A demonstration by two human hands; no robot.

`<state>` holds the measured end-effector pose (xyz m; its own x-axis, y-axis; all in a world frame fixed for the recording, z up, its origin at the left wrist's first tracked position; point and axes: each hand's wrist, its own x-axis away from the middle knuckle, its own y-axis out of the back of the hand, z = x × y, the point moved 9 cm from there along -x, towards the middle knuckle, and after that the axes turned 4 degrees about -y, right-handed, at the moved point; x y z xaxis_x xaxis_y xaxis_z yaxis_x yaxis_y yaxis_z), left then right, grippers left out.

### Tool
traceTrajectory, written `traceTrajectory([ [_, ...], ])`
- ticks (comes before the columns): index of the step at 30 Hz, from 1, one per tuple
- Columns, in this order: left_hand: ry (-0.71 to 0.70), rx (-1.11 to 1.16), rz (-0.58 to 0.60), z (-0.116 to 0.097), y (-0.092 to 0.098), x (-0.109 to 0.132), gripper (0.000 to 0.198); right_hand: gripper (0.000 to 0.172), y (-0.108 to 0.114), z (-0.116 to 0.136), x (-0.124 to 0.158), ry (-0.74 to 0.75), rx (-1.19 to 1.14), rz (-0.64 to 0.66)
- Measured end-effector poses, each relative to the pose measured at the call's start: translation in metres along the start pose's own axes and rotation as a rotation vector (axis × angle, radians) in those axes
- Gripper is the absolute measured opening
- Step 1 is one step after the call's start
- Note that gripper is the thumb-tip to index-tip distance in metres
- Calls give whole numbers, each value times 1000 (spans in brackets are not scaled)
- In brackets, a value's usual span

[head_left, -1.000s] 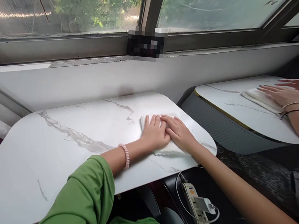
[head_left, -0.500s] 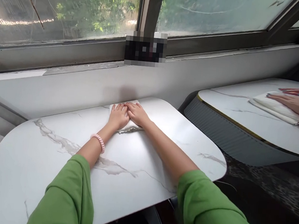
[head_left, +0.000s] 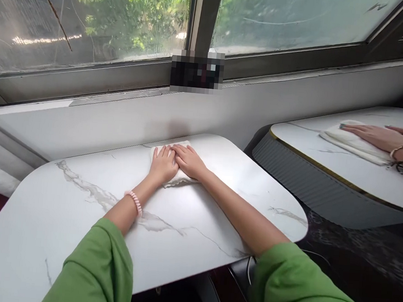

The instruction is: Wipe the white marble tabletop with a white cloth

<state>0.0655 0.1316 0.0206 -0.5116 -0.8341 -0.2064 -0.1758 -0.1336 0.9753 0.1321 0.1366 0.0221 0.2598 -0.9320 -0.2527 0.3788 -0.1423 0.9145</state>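
Observation:
My left hand (head_left: 164, 165) lies flat on a folded white cloth (head_left: 179, 179), fingers stretched toward the wall. Beside it my right hand (head_left: 189, 161) rests on the same cloth, its fingers also extended and its fingertips meeting the left hand. Both palms press the cloth to the far part of a white marble-patterned table (head_left: 101, 250). Part of the cloth is hidden under the hands. A pink coil band (head_left: 134, 202) circles my left wrist.
At the right, another person's hands (head_left: 372, 135) rest on a white cloth (head_left: 355, 148) on a second marble-patterned table (head_left: 327, 164) with a gold edge. A low wall (head_left: 118, 129) and windows run behind both tables. A pixelated dark patch (head_left: 197, 73) covers something at the sill.
My hands and the cloth have slid slightly back from the wall edge toward me. The other person's hands and cloth have moved left across their table. The view has shifted a little.

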Motion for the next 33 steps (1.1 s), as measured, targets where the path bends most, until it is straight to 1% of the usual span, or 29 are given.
traceTrajectory([
  [3, -74, 19, 25, -22, 5, 25, 50, 50, 2, 6, 35, -33, 59, -11],
  [6, -147, 33, 50, -48, 10, 55, 52, 51, 7, 16, 77, -32, 96, -43],
  [10, -178, 51, 61, -76, 18, 101, 55, 51, 16, 37, 129, 1, 112, -82],
  [12, -185, 58, 58, -86, 22, 122, 56, 52, 20, 51, 150, 27, 112, -90],
  [14, -196, 62, 69, -91, 25, 140, 57, 52, 22, 65, 166, 40, 104, -99],
  [17, -196, 64, 108, -88, 28, 159, 58, 53, 23, 82, 177, 46, 84, -100],
  [19, -183, 64, 137, -83, 30, 165, 58, 52, 21, 89, 176, 53, 74, -91],
  [21, -165, 63, 159, -77, 31, 167, 57, 52, 19, 94, 169, 62, 66, -76],
  [24, -106, 41, 173, -63, 31, 162, 58, 51, 12, 99, 151, 109, 39, -34],
  [27, -7, 15, 181, -40, 28, 146, 58, 51, 3, 100, 123, 128, 1, -16],
  [30, 42, 11, 181, -13, 23, 123, 57, 51, -5, 93, 87, 78, -18, -33],
  [33, 66, -8, 125, 16, 22, 97, 56, 50, -16, 91, 48, 69, -29, -23],
])
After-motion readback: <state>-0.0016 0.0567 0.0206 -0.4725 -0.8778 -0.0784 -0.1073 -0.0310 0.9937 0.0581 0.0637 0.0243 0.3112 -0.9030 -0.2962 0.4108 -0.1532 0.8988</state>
